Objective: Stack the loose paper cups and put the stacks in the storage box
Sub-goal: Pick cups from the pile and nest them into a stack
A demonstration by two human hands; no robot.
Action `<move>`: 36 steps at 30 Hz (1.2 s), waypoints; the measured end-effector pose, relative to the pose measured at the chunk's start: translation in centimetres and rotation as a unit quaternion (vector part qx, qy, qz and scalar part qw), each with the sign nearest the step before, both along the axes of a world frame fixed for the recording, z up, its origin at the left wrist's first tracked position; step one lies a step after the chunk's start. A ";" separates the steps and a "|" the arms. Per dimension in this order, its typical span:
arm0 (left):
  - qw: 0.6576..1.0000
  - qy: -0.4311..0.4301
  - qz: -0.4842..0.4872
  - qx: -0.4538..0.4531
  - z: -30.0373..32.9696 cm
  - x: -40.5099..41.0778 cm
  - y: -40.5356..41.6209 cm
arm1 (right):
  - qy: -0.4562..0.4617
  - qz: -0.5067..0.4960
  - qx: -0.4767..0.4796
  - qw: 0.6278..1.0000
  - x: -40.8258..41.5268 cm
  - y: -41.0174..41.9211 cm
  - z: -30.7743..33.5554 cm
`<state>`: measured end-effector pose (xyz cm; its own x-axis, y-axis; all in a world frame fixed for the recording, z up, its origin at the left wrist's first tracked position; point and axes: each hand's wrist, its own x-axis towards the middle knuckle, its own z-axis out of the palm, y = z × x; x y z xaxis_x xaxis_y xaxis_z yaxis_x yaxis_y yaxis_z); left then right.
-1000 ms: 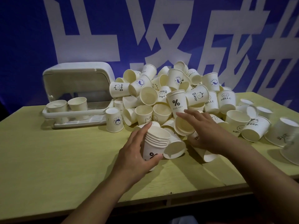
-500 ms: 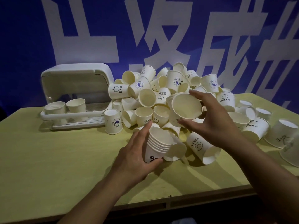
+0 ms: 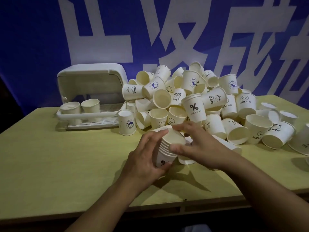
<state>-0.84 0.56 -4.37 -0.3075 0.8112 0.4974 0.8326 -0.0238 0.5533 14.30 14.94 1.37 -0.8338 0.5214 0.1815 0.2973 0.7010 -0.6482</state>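
Paper cup stack (image 3: 168, 148) gripped by left hand (image 3: 147, 158) fingers, right hand (image 3: 199, 146) fingers on rim

- A yellow-green tabletop (image 3: 55, 164) carries everything.
- A heap of loose paper cups (image 3: 192, 99) lies beyond the grip.
- An open white storage box (image 3: 90, 91) sits to the grip's far left.
- One upright cup (image 3: 127, 123) stands beside the box.

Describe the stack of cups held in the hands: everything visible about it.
The stack of cups is several cream paper cups nested together, rims layered closely, mouth tilted up and away from the camera. The bottom cup bears part of a black percent mark. The left hand grips its side from the left, while the right hand holds the rim at the right. It sits low over the yellow-green table, before the loose pile.
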 end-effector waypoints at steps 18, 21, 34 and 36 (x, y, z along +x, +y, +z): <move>0.998 -0.059 0.036 -0.009 0.0 -1.5 -1.0 | -0.163 -0.104 0.078 0.978 0.0 0.5 -1.5; 0.998 -0.054 0.030 -0.015 0.0 -1.7 -1.1 | -0.169 -0.100 0.065 0.978 0.6 0.4 -1.6; 0.999 -0.043 0.014 -0.029 0.3 -1.6 -1.4 | -0.097 -0.117 -0.010 0.988 1.9 1.8 0.3; 0.998 -0.045 0.008 -0.029 0.3 -1.5 -1.4 | -0.080 -0.116 -0.019 0.990 2.1 1.9 0.5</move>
<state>-2.37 -0.85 -4.03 -0.3630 0.8326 0.4184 0.7789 0.0247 0.6267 16.40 16.89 1.83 -0.7077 0.7057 0.0337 0.5481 0.5784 -0.6042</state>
